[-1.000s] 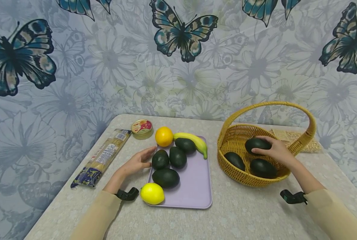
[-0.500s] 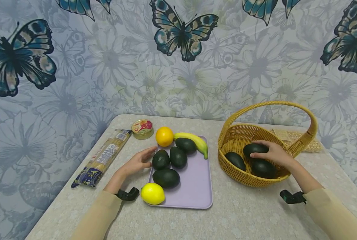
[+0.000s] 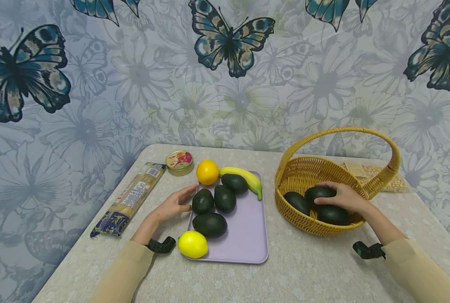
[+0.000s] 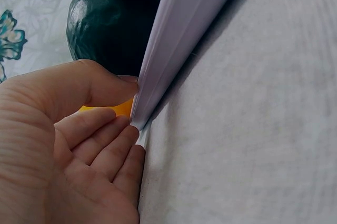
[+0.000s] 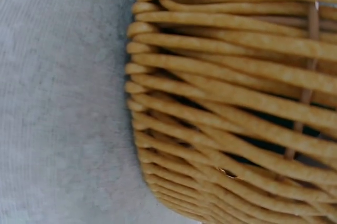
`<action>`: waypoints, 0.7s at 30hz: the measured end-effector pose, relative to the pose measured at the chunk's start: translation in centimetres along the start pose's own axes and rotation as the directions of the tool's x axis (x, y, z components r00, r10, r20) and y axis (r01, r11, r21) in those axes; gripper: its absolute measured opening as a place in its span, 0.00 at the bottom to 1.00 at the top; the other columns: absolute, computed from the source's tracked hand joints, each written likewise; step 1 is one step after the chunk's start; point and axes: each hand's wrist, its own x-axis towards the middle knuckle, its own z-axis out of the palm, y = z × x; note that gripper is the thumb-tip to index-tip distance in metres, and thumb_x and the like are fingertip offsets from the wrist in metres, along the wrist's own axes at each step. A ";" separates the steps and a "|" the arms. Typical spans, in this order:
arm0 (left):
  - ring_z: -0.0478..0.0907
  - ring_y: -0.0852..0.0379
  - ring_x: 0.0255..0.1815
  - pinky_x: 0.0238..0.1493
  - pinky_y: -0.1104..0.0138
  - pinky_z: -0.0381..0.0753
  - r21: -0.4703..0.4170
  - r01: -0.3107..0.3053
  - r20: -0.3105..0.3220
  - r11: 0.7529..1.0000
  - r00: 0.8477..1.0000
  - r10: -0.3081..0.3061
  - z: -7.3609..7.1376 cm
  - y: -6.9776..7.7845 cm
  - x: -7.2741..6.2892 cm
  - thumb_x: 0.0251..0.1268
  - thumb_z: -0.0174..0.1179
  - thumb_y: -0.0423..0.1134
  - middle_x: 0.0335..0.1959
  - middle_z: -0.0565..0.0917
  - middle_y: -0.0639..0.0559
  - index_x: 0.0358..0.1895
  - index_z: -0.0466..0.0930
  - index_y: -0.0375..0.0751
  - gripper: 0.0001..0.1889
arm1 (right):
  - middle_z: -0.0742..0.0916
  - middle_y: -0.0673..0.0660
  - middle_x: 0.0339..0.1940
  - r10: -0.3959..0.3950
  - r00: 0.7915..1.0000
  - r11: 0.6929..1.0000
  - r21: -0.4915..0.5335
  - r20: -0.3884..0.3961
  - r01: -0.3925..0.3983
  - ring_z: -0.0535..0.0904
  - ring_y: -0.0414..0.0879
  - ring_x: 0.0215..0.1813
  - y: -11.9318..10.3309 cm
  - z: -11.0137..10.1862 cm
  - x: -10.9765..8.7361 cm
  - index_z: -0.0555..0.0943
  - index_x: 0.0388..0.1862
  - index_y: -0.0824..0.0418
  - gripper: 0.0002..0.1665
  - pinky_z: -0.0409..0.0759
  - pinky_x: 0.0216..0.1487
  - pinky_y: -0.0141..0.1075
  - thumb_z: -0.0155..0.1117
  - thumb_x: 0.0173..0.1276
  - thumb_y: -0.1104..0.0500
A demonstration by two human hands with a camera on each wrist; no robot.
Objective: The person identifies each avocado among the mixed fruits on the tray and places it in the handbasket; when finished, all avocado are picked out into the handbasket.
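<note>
In the head view my right hand (image 3: 344,197) reaches into the yellow wicker basket (image 3: 304,168), thumb and fingers around a dark green avocado (image 3: 317,193). Beside it lie two more avocados, one to the left (image 3: 296,203) and one nearer the front (image 3: 334,215). The right wrist view shows only the basket's woven wall (image 5: 226,87), which hides that hand. My left hand (image 3: 173,205) is at the left edge of the lilac tray (image 3: 244,235). In the left wrist view its thumb tip meets the tray rim (image 4: 158,61), with the fingers loosely extended, close to an avocado (image 4: 105,29).
On the tray are several avocados (image 3: 210,225), a lemon (image 3: 193,245) at its front left corner, and a banana (image 3: 244,174) and an orange (image 3: 207,172) at the back. Left of it lie a pasta packet (image 3: 130,200) and a round tin (image 3: 179,163). A woven mat (image 3: 384,179) lies behind the basket.
My right hand has moved slightly left and lowered the avocado among the other two in the basket. The left hand stays at the tray's edge.
</note>
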 end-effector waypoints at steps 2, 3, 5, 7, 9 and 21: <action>0.50 0.38 0.72 0.69 0.47 0.49 0.000 -0.005 0.001 1.000 1.000 0.005 0.0 0.0 0.0 0.60 0.57 0.25 0.72 0.55 0.35 0.71 0.52 0.29 0.36 | 0.80 0.67 0.51 -0.002 1.000 1.000 -0.005 0.008 0.002 0.77 0.57 0.47 0.0 0.0 0.0 0.70 0.64 0.66 0.41 0.79 0.39 0.45 0.68 0.59 0.44; 0.50 0.38 0.72 0.69 0.47 0.49 0.000 -0.007 0.001 1.000 1.000 0.007 0.0 0.0 0.0 0.60 0.57 0.26 0.72 0.55 0.35 0.71 0.52 0.29 0.36 | 0.80 0.67 0.51 -0.006 1.000 1.000 -0.010 0.013 0.006 0.77 0.57 0.47 0.0 -0.1 0.0 0.70 0.65 0.66 0.41 0.79 0.38 0.45 0.68 0.59 0.44; 0.50 0.38 0.72 0.69 0.47 0.49 0.003 -0.010 0.002 1.000 1.000 0.010 0.0 0.1 0.0 0.61 0.57 0.26 0.72 0.55 0.35 0.71 0.52 0.28 0.36 | 0.80 0.67 0.52 -0.016 1.000 1.000 -0.025 0.011 0.016 0.77 0.57 0.48 0.0 -0.2 0.1 0.70 0.65 0.65 0.41 0.79 0.38 0.44 0.68 0.58 0.44; 0.50 0.38 0.72 0.69 0.47 0.49 0.008 -0.011 0.001 1.000 1.000 0.011 0.0 0.1 0.0 0.61 0.57 0.26 0.72 0.55 0.35 0.71 0.52 0.28 0.36 | 0.79 0.68 0.53 -0.032 0.999 0.999 -0.043 0.002 0.033 0.77 0.59 0.49 0.0 -0.3 0.1 0.71 0.64 0.65 0.41 0.79 0.38 0.44 0.68 0.58 0.43; 0.50 0.38 0.72 0.70 0.48 0.49 0.014 -0.012 0.000 1.000 1.000 0.012 0.0 0.1 0.0 0.61 0.57 0.26 0.72 0.55 0.35 0.71 0.52 0.28 0.36 | 0.79 0.68 0.55 -0.049 0.999 0.997 -0.066 -0.010 0.048 0.76 0.60 0.50 0.0 -0.5 0.0 0.71 0.64 0.65 0.41 0.79 0.39 0.46 0.68 0.58 0.43; 0.50 0.38 0.72 0.70 0.48 0.49 0.012 -0.012 -0.004 1.000 1.000 0.012 0.1 0.1 0.0 0.60 0.57 0.25 0.72 0.55 0.35 0.71 0.52 0.28 0.36 | 0.79 0.68 0.57 -0.076 0.996 0.995 -0.062 -0.040 0.073 0.73 0.65 0.56 0.0 -0.7 -0.4 0.71 0.64 0.65 0.39 0.75 0.49 0.56 0.67 0.60 0.44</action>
